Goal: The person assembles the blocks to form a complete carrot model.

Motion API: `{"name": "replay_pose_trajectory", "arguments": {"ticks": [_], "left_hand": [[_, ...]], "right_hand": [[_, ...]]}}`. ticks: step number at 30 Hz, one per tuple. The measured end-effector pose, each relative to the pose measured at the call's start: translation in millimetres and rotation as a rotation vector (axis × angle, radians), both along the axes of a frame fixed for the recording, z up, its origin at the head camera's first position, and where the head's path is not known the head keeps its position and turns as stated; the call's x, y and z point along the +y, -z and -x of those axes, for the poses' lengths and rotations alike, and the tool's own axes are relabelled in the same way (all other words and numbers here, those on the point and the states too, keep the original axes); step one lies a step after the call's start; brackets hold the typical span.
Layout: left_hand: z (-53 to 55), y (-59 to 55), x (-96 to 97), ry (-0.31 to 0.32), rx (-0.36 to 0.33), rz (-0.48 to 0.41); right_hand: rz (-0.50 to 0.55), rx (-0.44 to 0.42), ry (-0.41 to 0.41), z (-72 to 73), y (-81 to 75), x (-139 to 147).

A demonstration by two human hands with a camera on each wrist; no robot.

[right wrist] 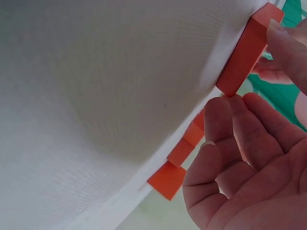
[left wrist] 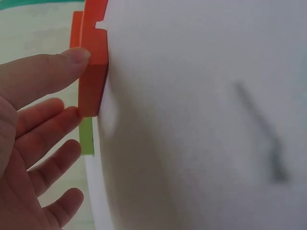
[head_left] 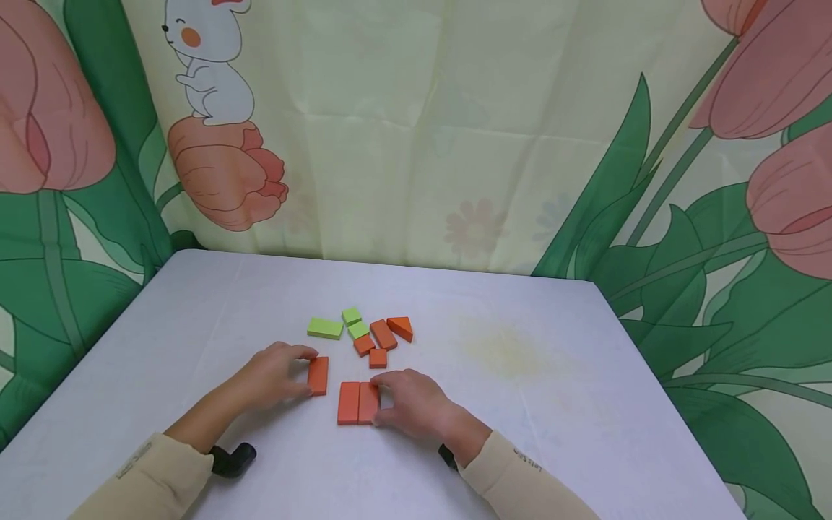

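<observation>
In the head view, my left hand point(head_left: 271, 375) pinches a flat orange-red rectangular block point(head_left: 318, 376), with thumb and forefinger at its two ends. To the right, two similar blocks lie side by side, long edges touching: the left block point(head_left: 348, 403) and the right block point(head_left: 368, 404). My right hand point(head_left: 416, 404) pinches the right block, forefinger by its far end and thumb by its near end. A small gap separates the left hand's block from this pair. The left wrist view shows the thumb on the orange block point(left wrist: 93, 72); the right wrist view shows the orange block's side point(right wrist: 244, 52).
Behind the hands lie a green rectangle point(head_left: 325, 328), green cubes point(head_left: 352, 315), small orange cubes point(head_left: 378, 358), an orange rectangle point(head_left: 383, 334) and an orange triangle point(head_left: 401, 328). A white cloth covers the table point(head_left: 552, 433); a printed curtain point(head_left: 390, 144) hangs behind.
</observation>
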State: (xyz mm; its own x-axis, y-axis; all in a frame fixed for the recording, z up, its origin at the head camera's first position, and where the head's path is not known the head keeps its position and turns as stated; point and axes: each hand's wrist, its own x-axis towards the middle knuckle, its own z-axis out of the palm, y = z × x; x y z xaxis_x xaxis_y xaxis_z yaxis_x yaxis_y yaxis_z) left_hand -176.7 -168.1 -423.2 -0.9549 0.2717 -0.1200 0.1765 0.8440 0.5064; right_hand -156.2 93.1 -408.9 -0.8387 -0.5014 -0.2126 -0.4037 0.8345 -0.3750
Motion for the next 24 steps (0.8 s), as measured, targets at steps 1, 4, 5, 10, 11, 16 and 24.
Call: {"name": "replay_pose_trajectory", "arguments": {"ticks": [1,4,5,10,11,16,24], "left_hand": [[-1.9,-0.5,0.2,0.005,-0.006,-0.003],[-7.4,-1.4,2.0,0.018,-0.017,-0.009],[-9.2,-1.4,2.7,0.023,-0.017,-0.006],[-15.6,-2.0,6.3,0.057,-0.002,-0.013],[-16.2,-2.0,6.9,0.065,0.0,-0.013],[-18.8,-2.6,9.7,0.086,-0.004,-0.005],[-23.5,-2.4,12.9,0.08,-0.012,-0.015]], "right_hand": [[-0.001,0.0,0.001,0.1,0.3,0],[0.0,-0.002,0.001,0.1,0.9,0],[0.0,-0.002,0.0,0.3,1.2,0],[0.005,-0.006,-0.003,1.2,2.0,0],[0.007,-0.007,-0.005,1.3,2.1,0],[0.012,-0.016,-0.006,1.8,1.1,0],[0.004,-0.013,0.0,1.7,0.3,0]]}}
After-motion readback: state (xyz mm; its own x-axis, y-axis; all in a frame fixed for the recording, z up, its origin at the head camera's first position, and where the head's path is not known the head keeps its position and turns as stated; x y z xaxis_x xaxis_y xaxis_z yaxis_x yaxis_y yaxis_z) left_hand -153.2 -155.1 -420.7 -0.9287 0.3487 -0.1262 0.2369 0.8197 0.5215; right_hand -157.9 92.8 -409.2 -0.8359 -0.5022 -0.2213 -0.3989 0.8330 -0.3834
